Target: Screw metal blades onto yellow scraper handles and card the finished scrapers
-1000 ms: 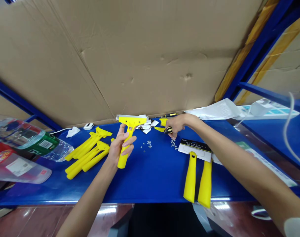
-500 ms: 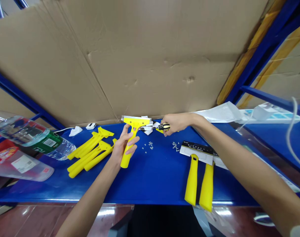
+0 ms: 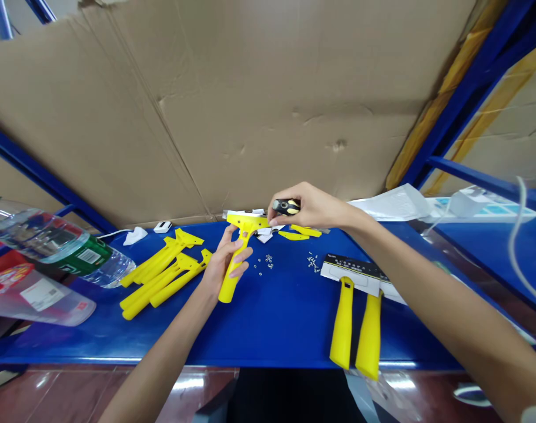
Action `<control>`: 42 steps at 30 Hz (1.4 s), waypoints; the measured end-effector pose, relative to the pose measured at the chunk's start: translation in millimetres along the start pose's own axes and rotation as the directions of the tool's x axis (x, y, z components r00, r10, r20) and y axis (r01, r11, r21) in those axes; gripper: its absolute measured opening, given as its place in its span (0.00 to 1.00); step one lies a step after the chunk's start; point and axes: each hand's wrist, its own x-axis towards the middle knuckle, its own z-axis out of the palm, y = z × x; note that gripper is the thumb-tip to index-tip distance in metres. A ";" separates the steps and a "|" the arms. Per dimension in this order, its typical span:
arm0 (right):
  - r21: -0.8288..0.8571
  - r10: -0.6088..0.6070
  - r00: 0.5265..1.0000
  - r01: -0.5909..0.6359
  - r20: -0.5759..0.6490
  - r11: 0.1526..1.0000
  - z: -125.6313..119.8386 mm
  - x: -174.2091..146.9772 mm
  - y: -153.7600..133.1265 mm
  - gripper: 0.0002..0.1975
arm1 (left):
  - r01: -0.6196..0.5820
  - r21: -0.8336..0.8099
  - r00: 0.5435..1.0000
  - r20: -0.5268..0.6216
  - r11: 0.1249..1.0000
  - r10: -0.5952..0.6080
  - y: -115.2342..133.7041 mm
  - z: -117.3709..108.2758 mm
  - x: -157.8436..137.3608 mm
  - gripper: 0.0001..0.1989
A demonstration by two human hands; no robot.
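Note:
My left hand (image 3: 221, 258) is wrapped round the handle of a yellow scraper (image 3: 247, 222), its wide head pointing away from me. A clear and white strip lies along the head's far edge. Closed on a short screwdriver (image 3: 286, 206) with a black and yellow grip, my right hand (image 3: 315, 204) has its fingertips at the right end of the scraper head. Whether they touch it I cannot tell. Small nuts (image 3: 268, 261) and screws (image 3: 312, 262) lie on the blue table. Behind them are yellow flat plates (image 3: 305, 231) and white paper pieces (image 3: 264, 237).
Several yellow scraper handles (image 3: 162, 282) are piled at left, near a water bottle (image 3: 83, 247) and a clear plastic container (image 3: 43, 296). Two yellow scrapers (image 3: 341, 323) with sleeved heads overhang the front edge at right. Cardboard (image 3: 268, 106) stands behind the table.
My right hand has moved left and up with the screwdriver, from the yellow plates to the scraper head. The left hand and scraper have shifted slightly right.

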 end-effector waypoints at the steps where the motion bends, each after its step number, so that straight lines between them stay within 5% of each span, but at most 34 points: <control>1: -0.010 -0.020 1.000 0.020 -0.024 1.000 3.1 1.0 -0.8 0.10 | 0.000 0.003 1.000 0.002 1.000 0.000 0.0 0.1 -0.1 0.22; 6: -0.120 -0.099 0.994 0.092 -0.053 0.988 15.9 6.3 -0.4 0.08 | 0.008 -0.004 1.000 -0.003 1.000 -0.008 -1.4 2.6 -0.4 0.23; 12: -0.181 -0.015 1.000 0.011 -0.020 0.983 22.5 10.2 7.9 0.10 | 0.084 -0.017 0.996 -0.004 0.996 -0.084 -7.4 4.8 0.7 0.23; 25: 0.012 0.162 0.975 -0.166 0.151 0.986 19.8 9.5 33.1 0.14 | 0.181 -0.074 0.983 0.017 0.981 -0.180 -20.0 -3.4 6.9 0.24; 32: 0.001 0.237 0.961 -0.239 0.141 0.971 20.8 10.6 40.7 0.17 | 0.202 -0.065 0.979 0.015 0.977 -0.201 -19.7 -2.1 8.0 0.23; 42: -0.118 0.217 0.970 -0.204 0.107 0.972 12.6 5.5 10.7 0.12 | 0.204 -0.127 0.979 0.042 0.971 -0.200 -14.4 4.5 -0.1 0.22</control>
